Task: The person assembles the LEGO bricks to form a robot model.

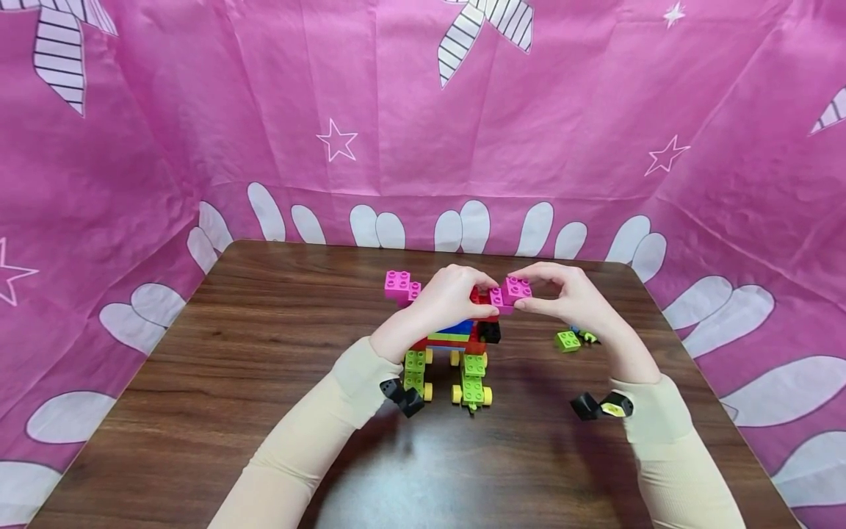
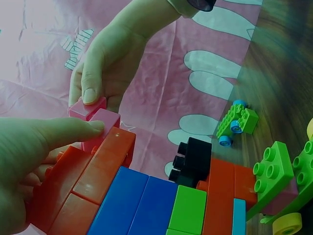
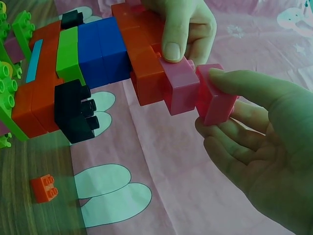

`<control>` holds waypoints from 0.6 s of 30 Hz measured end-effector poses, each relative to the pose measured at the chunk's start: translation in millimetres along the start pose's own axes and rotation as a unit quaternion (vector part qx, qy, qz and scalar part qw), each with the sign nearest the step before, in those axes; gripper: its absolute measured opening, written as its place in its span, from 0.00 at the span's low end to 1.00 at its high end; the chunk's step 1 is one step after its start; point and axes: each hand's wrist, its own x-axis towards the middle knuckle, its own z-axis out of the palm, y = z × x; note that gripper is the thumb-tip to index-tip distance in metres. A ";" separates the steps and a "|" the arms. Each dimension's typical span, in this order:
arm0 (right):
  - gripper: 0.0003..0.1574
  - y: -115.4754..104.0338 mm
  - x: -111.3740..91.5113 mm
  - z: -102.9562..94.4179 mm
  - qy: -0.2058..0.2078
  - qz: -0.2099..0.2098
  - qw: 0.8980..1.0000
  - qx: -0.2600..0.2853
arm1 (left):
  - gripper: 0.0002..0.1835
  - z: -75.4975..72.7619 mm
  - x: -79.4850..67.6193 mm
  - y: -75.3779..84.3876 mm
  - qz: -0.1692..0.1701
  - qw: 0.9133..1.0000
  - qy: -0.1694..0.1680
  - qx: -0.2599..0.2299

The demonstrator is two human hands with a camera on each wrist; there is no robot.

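Observation:
A figure built of toy bricks, with a blue brick section in its body, stands on lime green legs with yellow wheels. My left hand grips its upper part, the thumb on a pink brick beside the red bricks. Between thumb and fingers, my right hand pinches another pink brick at the outer end. The two pink bricks lie close together; whether they are joined I cannot tell. More pink bricks stick out on the figure's left side. Black bricks project from the body.
On the brown table, right of the figure, lies a lime green brick piece; the left wrist view shows blue wheels there. A loose orange-red brick lies on the table. Pink cloth surrounds the table's back and sides.

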 end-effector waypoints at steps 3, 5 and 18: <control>0.22 -1.2 0.5 -0.6 -0.003 0.001 1.000 -0.004 | 0.22 0.4 0.3 0.0 0.000 1.000 0.001 0.001; 0.22 -2.1 1.2 -1.0 -0.005 0.001 1.000 -0.007 | 0.22 0.4 0.3 0.3 0.001 1.000 0.002 0.002; 0.21 -3.0 3.4 -2.4 -0.020 0.005 1.000 -0.008 | 0.21 1.3 1.2 -0.8 0.007 1.000 0.007 0.008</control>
